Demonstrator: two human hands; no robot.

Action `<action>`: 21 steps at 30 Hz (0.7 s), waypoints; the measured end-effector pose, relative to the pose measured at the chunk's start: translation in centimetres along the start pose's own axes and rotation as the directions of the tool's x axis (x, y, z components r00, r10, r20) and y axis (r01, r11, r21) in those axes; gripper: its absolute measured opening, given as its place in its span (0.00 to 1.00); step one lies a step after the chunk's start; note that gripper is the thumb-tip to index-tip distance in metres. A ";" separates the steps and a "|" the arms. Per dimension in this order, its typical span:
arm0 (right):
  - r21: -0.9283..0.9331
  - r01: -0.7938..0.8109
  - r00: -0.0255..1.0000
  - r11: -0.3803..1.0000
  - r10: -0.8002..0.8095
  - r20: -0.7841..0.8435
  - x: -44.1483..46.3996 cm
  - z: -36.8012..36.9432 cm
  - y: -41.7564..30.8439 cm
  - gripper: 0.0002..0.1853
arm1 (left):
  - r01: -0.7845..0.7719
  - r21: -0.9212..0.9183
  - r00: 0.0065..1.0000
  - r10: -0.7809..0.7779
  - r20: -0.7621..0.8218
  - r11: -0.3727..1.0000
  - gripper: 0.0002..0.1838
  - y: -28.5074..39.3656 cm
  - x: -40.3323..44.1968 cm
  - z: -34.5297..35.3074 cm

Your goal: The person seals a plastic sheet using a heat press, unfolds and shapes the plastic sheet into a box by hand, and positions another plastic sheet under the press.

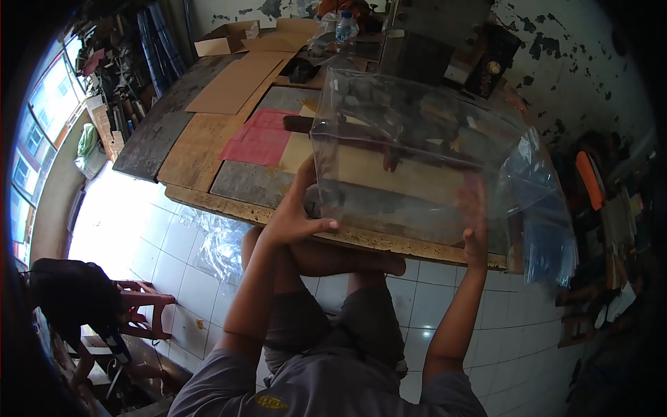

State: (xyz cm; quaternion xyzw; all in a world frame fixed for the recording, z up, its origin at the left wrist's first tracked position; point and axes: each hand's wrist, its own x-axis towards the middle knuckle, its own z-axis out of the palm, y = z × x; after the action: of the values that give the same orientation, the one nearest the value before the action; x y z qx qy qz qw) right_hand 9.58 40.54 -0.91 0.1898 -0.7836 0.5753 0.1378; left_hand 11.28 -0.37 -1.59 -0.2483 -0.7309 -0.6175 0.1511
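Observation:
A clear, box-shaped plastic bag (410,149) stands puffed out above the front of the worktable, between my two hands. My left hand (295,208) is at its near left edge, fingers reaching up along that side and thumb pointing right. On the other side, my right hand (474,222) has its fingers upright against the plastic, partly seen through it. Both hands hold the bag between them. Through the film show a dark brown bar (297,124) and a pale yellow board. A red sheet (257,137) lies to the left of the bag.
Cardboard pieces (236,82) and a water bottle (345,28) are at the back of the worktable (187,156). A stack of clear plastic (550,250) hangs over the right edge. Crumpled plastic (221,243) lies on the tiled floor. Another person (73,295) is at lower left, near a red stool (147,306).

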 end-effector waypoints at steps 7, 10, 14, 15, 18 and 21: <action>0.058 -0.004 1.000 0.998 0.002 0.028 0.1 -0.2 0.6 0.75 | -0.535 0.449 0.761 0.639 -0.112 0.716 0.70 12.3 7.1 -3.2; 0.066 -0.001 1.000 0.998 -0.001 0.029 0.1 -0.1 0.4 0.74 | -0.601 0.596 0.720 0.684 0.116 0.532 0.61 16.2 9.7 -4.0; 0.122 0.028 0.999 0.992 -0.030 0.013 0.1 0.1 0.5 0.73 | -0.592 0.643 0.792 0.499 0.352 0.485 0.46 16.6 10.6 -5.0; 0.108 0.043 0.999 0.993 -0.043 0.000 0.1 0.2 0.6 0.73 | -0.579 0.648 0.795 0.519 0.314 0.494 0.45 16.7 10.6 -4.7; 0.096 0.059 0.998 0.994 -0.060 0.013 0.3 0.1 0.6 0.73 | -0.585 0.591 0.756 0.638 0.148 0.556 0.42 17.1 11.0 -3.4; 0.092 0.052 0.998 0.994 -0.055 0.030 0.2 0.0 0.6 0.73 | -0.557 0.632 0.805 0.537 0.252 0.538 0.40 17.0 10.5 -4.0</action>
State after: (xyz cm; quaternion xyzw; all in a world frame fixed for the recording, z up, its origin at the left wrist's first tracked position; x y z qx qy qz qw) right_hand 9.08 40.67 -1.31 0.2261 -0.7532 0.6035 0.1318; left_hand 11.58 -0.49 18.83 -0.3993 -0.7911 -0.2239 0.4057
